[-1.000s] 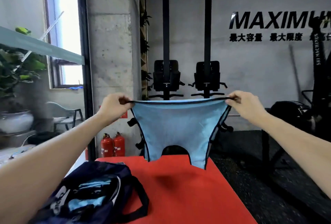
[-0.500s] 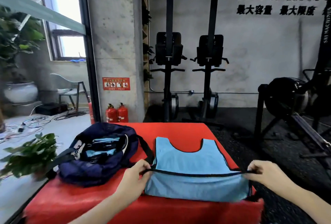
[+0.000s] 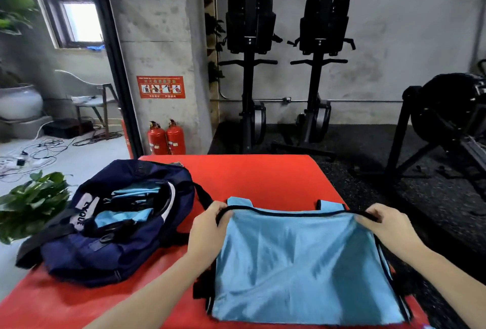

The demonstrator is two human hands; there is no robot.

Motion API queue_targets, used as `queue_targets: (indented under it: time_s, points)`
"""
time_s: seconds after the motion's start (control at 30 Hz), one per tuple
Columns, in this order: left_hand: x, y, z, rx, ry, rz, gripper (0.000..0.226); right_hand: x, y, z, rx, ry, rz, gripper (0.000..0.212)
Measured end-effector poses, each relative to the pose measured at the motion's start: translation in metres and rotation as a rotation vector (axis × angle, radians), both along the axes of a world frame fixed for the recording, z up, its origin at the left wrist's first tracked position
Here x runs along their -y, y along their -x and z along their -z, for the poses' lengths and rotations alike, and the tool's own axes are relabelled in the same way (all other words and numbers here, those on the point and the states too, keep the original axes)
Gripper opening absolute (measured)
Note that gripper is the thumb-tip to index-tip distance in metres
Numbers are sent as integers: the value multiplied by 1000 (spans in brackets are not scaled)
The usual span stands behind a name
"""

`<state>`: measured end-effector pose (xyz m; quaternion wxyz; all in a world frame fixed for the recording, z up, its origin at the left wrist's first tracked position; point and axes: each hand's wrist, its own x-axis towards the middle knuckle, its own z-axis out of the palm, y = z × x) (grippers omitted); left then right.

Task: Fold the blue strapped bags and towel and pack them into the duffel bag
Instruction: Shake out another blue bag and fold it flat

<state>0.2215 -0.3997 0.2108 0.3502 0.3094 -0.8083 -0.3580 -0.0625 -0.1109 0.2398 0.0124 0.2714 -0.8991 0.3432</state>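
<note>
A light blue strapped bag [image 3: 299, 263] with black trim lies on the red table [image 3: 257, 178], its near half folded over toward the far straps. My left hand [image 3: 207, 226] pinches the black-trimmed edge at its left corner. My right hand [image 3: 386, 223] pinches the same edge at the right corner. The navy duffel bag [image 3: 118, 255] lies open on the table's left side, with folded blue cloth [image 3: 136, 191] showing inside.
A leafy plant [image 3: 31, 199] sits left of the table. Two red fire extinguishers [image 3: 165, 138] stand by the concrete pillar behind. Black gym machines [image 3: 252, 65] line the far wall and a black machine frame [image 3: 447, 128] stands at right. Cables lie on the floor at left.
The blue bag went from hanging in the air to lying on the table. Both hands have since carried its near edge forward, folding it over toward the far straps.
</note>
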Motion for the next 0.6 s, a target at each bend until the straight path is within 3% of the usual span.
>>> queue_targets:
  time_s: [0.1,0.17,0.23,0.33,0.43,0.53,0.6]
  points:
    - [36,32,24,173,-39,21,12,35,26,31,102,-256,-7,27]
    - [54,47,40,276,-19,24,25,58,34,53,37,-450,-6,44]
    - [70,57,53,289,26,-10,29,85,28,64,-82,-516,-15,45]
    - [91,76,68,309,57,-14,33,146,11,71,-107,-388,-129,35]
    - [109,95,73,302,24,-24,33,205,-11,74,23,-166,-225,22]
    - [122,112,72,275,-67,-81,37,259,-28,79,206,-124,-277,37]
    - [129,120,70,248,-149,-104,39,283,-34,82,227,-216,-293,50]
